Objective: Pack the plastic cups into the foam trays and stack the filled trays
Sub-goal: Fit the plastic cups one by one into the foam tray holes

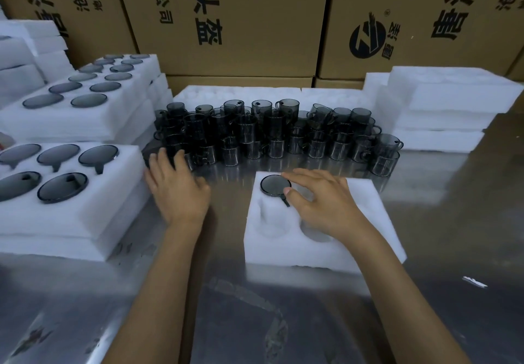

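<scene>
Head view, downward, near table (425, 321)

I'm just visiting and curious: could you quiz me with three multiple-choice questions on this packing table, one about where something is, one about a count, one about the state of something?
1. Where do the loose dark smoky see-through plastic cups stand?
A. on the metal table behind the white foam tray being filled
B. inside the cardboard boxes
C. on the floor

2. How many cups sit in the white foam tray under the right hand?
A. none
B. one
C. six

3. What is the left hand doing?
A. lifting a tray
B. gripping two cups
C. reaching toward the cups, nothing plainly in its grasp

Answers:
1 A: the cups cluster on the shiny table, beyond the tray.
2 B: only the seated cup fills a pocket at the tray's far left; the other pockets in view are bare.
3 C: its fingers stretch toward the front cups.
</scene>
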`<state>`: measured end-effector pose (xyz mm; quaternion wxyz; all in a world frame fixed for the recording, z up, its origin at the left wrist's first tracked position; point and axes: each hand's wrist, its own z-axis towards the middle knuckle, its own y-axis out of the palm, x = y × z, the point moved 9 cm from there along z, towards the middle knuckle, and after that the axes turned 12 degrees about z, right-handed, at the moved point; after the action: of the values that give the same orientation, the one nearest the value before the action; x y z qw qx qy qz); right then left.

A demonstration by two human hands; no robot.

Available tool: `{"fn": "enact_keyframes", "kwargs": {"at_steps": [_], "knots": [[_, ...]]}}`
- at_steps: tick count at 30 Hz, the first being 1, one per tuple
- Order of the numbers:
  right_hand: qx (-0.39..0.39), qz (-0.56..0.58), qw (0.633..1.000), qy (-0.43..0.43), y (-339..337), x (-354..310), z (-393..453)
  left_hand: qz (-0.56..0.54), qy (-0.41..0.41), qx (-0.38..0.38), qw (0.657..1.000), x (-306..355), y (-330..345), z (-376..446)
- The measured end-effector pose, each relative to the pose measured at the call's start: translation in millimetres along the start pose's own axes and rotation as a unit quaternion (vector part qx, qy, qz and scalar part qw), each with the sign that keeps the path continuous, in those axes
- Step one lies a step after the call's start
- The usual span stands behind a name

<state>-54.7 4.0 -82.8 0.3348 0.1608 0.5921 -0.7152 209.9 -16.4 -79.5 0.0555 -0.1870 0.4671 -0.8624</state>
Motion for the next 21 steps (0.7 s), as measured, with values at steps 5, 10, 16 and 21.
{"fn": "enact_keyframes", "kwargs": {"at_steps": [5,10,16,21], "knots": [[-0.002,0.005,1.000,0.001,0,1,1,0.088,-0.013,-0.063,0.994,-6,9,-1],[0.000,0.013,1.000,0.003,-1,1,1,0.063,0.023,-0.078,0.995,8,7,-3],[0.038,0.173,0.983,0.038,-15,3,1,-0.241,0.003,-0.076,0.968,27,-13,-1],[0.117,0.428,0.893,0.081,-39,10,-3,-0.387,0.112,-0.089,0.911,84,-47,-23]]}}
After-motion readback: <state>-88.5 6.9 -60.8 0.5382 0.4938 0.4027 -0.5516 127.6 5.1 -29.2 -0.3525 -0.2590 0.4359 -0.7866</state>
